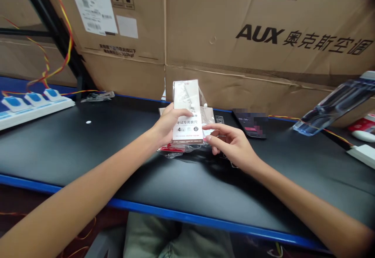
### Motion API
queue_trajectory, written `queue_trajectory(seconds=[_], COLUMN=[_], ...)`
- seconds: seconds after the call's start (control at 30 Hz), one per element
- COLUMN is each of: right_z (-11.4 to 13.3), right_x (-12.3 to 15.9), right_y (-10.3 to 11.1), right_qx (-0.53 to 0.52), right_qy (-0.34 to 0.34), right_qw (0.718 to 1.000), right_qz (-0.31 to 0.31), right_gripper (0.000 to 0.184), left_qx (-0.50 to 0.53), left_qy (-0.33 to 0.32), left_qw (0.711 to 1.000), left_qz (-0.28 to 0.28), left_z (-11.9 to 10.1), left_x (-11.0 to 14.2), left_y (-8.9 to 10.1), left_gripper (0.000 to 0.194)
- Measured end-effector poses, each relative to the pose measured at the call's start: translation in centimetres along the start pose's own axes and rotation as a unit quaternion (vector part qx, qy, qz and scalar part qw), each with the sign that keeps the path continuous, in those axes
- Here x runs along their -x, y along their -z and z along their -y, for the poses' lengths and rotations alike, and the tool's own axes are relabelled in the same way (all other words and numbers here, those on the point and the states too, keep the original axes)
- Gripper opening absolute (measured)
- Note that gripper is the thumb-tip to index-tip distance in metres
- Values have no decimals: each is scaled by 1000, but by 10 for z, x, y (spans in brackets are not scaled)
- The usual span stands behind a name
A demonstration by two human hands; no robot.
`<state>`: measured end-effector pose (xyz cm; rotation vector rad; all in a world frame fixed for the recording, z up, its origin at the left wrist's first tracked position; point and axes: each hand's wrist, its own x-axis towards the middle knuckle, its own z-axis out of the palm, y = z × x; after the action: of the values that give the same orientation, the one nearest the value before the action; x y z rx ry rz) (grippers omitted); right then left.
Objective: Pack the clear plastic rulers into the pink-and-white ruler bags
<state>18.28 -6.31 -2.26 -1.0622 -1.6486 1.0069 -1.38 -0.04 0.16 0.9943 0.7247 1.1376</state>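
Note:
My left hand (166,124) is closed around the left edge of a ruler set packet (187,127), its thumb across the front. The packet is white with Chinese print and a picture of a ruler, and is tilted up toward me above the table. Just right of it is my right hand (227,141), its thumb and forefinger apart and its other fingers bent. The forefinger tip is at the packet's lower right edge; whether it touches I cannot tell. Behind and under the packet lie clear plastic wrappers (193,148) with red and white print, partly hidden.
A phone (250,124) lies on the black table (117,152) to the right. Further right are a tilted clear plastic bottle (331,105) and a white plug strip (363,154). On the left is another power strip (38,109) with plugs. A large carton (205,43) stands behind.

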Motion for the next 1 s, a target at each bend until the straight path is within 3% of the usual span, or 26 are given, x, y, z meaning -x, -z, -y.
queue_trajectory(seconds=[0.23, 0.43, 0.73, 1.0], right_z=[-6, -12, -6, -3], right_x=[-3, -7, -5, -3], right_y=[1, 4, 3, 2], right_qx=[-51, -157, -198, -231], right_qy=[-32, -88, -82, -88], right_qw=[998, 984, 976, 965], right_qz=[-20, 15, 48, 85], right_gripper=[25, 21, 22, 21], left_qx=[2, 3, -36, -10], left_qy=[-6, -9, -31, -2], left_qw=[1000, 1000, 999, 998], left_qz=[-1, 19, 7, 58], left_z=[4, 6, 6, 6], left_x=[3, 5, 10, 9], left_y=[-3, -4, -11, -8], left_gripper=[54, 51, 47, 44])
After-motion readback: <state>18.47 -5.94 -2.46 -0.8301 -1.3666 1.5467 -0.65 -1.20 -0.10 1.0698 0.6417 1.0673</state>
